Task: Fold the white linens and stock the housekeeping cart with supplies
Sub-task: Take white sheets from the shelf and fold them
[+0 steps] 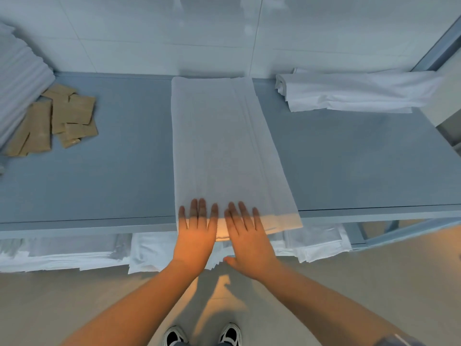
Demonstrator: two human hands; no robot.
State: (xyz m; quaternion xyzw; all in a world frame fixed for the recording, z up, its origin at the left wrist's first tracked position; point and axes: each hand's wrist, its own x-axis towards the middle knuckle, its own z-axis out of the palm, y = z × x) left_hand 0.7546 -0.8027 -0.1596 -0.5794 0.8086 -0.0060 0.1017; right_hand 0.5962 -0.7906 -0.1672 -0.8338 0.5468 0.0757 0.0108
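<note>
Partly hidden or cut off:
- Stack of folded white linens (17, 78), far left, cut by the frame edge; ribbed layers visible, count not readable.
- Lower shelf linens (74, 253) under the bench (112, 171), only near edges showing, blurred.
- Loosely rolled white sheet (349, 93), far right on the bench, right end hidden behind a pale panel.
- Black-and-white shoes (202, 335), bottom centre, toes only.
- Tan flat packets (57, 118), far left on the bench, overlapping in a loose heap; markings too small to read.

Task item:
- Folded white linen (224, 151), long strip laid from the far edge of the bench to the near edge, near end overhanging slightly; layered edges showing along its right side.

Grip:
- Left hand (197, 233), released, fingers straight, lying flat on the near end of the linen.
- Right hand (249, 236), released, fingers straight and spread, flat on the same near end, just beside the left; thumb off the near edge.
- Fingertips of both blurred.
</note>
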